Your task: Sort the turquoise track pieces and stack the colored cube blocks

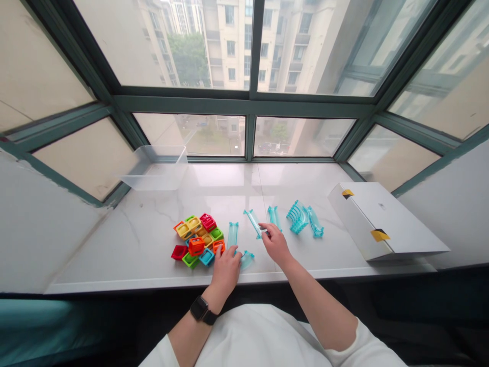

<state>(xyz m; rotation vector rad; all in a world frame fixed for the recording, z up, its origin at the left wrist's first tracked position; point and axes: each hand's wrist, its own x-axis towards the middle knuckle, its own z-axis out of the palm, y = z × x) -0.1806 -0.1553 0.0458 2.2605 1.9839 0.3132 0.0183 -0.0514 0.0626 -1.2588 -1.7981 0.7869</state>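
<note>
Marble windowsill [114, 244], and you are pinching a turquoise chute [252, 223]
Your right hand [275, 244] is holding the chute's near end in a narrow pinch, while your left hand [225, 270] is resting loosely open, just beside the coloured blocks [194, 239] and a short chute [247, 260].

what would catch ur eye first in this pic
The heap of bright plastic blocks catches the eye first, on the white marble sill beside the left hand. To its right runs a line of translucent turquoise track pieces, one touched by the right hand. A clear plastic tub sits at the back by the window.
</note>
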